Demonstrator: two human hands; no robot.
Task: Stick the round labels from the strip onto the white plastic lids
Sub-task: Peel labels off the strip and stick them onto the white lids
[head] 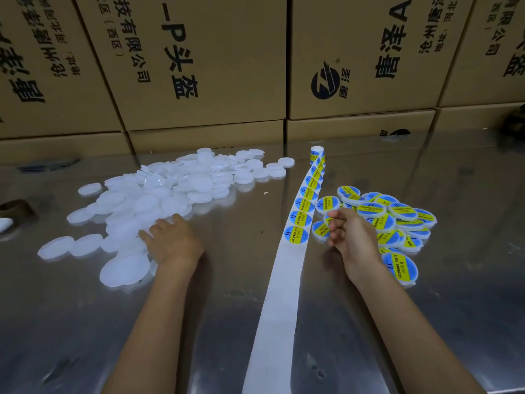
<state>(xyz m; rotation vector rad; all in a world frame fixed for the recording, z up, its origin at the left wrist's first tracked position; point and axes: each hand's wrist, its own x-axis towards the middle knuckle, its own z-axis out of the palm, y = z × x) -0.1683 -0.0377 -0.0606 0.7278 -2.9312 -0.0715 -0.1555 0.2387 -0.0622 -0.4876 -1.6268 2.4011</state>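
A white backing strip (279, 294) is laid up the middle of the reflective metal desk (71, 322), bare at the near end between the two forearms. Bare desk is seen on both sides of it near the front edge. Farther up the strip, round blue-and-yellow labels (296, 234) are carried, printed "SOLDERING PASTE". The left hand (170, 240) is laid with fingers extended on the near edge of a heap of plain white lids (159, 200). The right hand (349, 237) is held loosely curled just right of the strip; whether anything is pinched cannot be told. Beside and behind it, labelled lids (397, 220) are piled. The strip ends in a small roll (317, 155). Behind, the desk is bounded by stacked cardboard boxes (199, 58) printed with Chinese characters.
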